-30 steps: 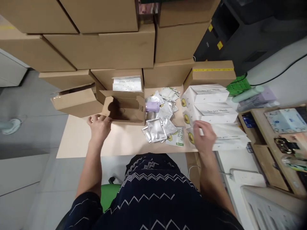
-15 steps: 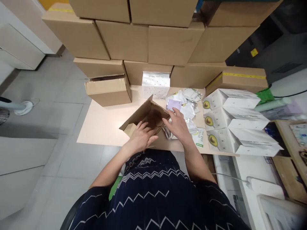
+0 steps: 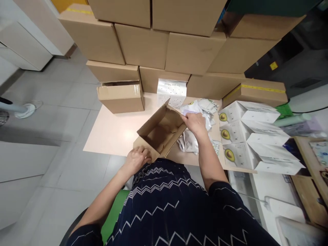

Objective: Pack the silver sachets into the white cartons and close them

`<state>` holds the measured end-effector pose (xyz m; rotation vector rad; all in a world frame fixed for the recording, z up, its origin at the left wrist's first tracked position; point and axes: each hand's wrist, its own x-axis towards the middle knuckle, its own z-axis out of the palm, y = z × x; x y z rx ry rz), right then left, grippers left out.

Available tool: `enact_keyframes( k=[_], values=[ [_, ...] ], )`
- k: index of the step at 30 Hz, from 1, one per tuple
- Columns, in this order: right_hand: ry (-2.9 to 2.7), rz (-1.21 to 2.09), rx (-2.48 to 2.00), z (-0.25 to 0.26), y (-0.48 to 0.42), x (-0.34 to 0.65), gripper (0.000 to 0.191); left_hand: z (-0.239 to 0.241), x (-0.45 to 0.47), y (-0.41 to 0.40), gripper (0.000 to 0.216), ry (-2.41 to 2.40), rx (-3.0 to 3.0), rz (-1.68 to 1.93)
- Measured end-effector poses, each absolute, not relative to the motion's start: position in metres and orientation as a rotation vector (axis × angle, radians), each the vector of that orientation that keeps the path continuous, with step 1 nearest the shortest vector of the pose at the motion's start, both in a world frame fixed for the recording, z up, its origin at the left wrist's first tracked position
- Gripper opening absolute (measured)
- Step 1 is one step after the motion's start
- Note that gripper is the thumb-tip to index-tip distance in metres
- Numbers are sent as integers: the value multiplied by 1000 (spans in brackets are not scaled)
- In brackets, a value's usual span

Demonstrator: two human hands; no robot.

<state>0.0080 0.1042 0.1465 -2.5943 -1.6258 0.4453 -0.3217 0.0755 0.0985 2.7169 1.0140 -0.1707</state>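
An open cardboard box is tilted at the table's front edge, its inside facing up and bare. My left hand has its fingers curled over the box's lower left flap. At the far right corner, my right hand grips the box's rim with thumb and fingers. Just beyond that hand lies a heap of white and lilac pouches, partly covered by my right hand and arm. A white printed carton stands behind the box.
Stacked cardboard boxes form a wall along the table's back. Another small cardboard box stands at the left on the table. Several white cartons with avocado pictures line the right side, in front of a yellow-taped box.
My left hand has moved out of the box's inside, down and left onto its flap. The right hand has closed on the far corner. The box has turned and opened wider.
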Motion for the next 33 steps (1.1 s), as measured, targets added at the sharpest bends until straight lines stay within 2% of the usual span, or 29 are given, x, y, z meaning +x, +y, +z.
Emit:
enact_keyframes(
  k=[2,5,6,7,10,15,21,24,28,33],
  values=[
    [-1740,372,-2597,148,119,15,35,94,-309,81,28,1058,2771,-65],
    [-1895,318,-2529,148,141,34,32,90,-291,97,54,936,2857,74],
    [-1899,310,-2498,147,148,43,31,87,-288,102,55,861,2871,79],
    [-1876,310,-2459,145,155,54,28,84,-286,107,47,795,2872,57],
    [-1718,462,-2266,134,172,86,21,77,-295,115,5,731,2833,-50],
    [-1336,1043,-2087,83,185,79,17,76,-328,102,16,815,2811,-20],
    [-1363,1157,-2078,13,174,-2,11,79,-344,82,24,828,2724,-82],
    [-1463,1158,-2012,8,178,-11,13,81,-348,75,25,896,2687,-128],
    [-1595,1095,-1985,27,207,13,10,81,-353,69,23,950,2677,-154],
    [-1585,577,-2048,72,256,51,21,81,-350,61,25,1024,2652,-155]
  ],
)
